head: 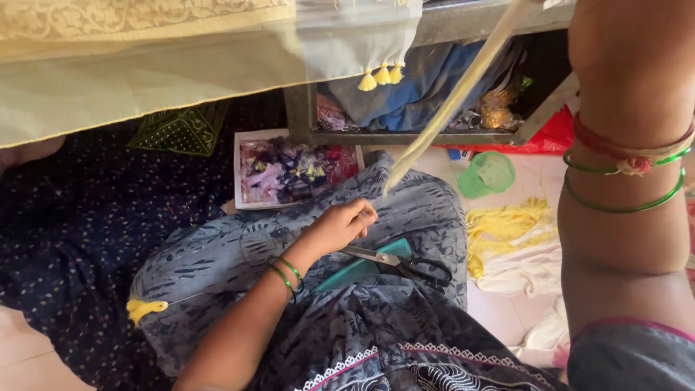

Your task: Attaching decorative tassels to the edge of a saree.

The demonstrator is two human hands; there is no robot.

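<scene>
The left hand rests on the lap, its grip pinched shut on the lower end of a pale yellow thread strand, which runs taut up toward the raised right arm; that hand is out of view, so I cannot tell its grip. Scissors and a teal comb lie on the knee just beside the left hand, within reach. 3 yellow tassels hang from the pale cloth above.

Soft daylight brightens the pale cloth at upper left; the shelf recess lies in shadow. The near forearm is blurred.
</scene>
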